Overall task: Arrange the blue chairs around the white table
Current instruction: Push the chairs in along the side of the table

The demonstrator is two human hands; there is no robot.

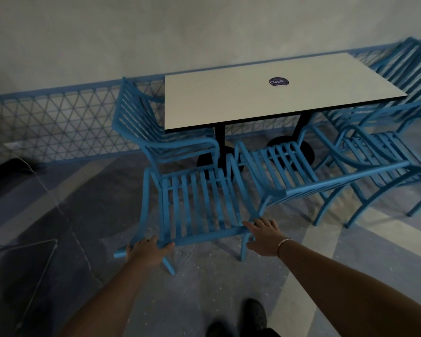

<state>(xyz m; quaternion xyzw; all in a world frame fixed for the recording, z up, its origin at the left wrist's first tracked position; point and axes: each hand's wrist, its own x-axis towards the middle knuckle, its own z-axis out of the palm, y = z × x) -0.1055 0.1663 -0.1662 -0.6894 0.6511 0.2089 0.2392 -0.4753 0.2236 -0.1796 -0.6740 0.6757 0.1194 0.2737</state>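
Observation:
A white rectangular table (241, 100) on black pedestal legs stands by the wall. Several blue slatted metal chairs surround it. The nearest chair (199, 205) faces the table's near side, its back rail toward me. My left hand (147, 250) grips the left end of that rail. My right hand (265, 234) lies on the rail's right end, fingers spread. A second chair (284, 166) stands to its right. Another (151, 127) sits at the table's left end. More chairs (384, 147) crowd the right end.
A blue lattice fence (58, 125) runs along the wall behind the table. A dark object (7, 166) and a cable (46, 186) lie on the floor at left. A wire frame (34, 263) rests near my left arm. My dark shoe (253, 314) shows below.

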